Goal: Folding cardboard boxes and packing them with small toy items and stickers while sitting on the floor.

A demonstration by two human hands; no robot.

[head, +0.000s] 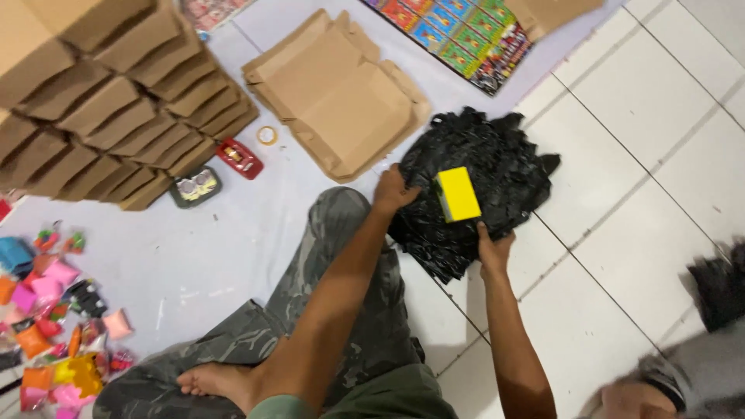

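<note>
Seated on the floor, both hands at a stack of black plastic bags (497,167) lying partly on the white floor tiles (621,256), just past the edge of a pale grey mat (233,248). Left hand (393,190) clenched on the stack's near-left edge; right hand (493,250) gripping its near edge, fingers curled underneath. On top, 1 yellow rectangular packet (457,194), between the hands. Beyond, flattened brown cardboard boxes (337,93) on the mat; rows of folded brown boxes (116,101) toward its far-left corner; bright pink and orange packets (54,326) at the left edge; a multicoloured printed sheet (458,35) at the far edge.
</note>
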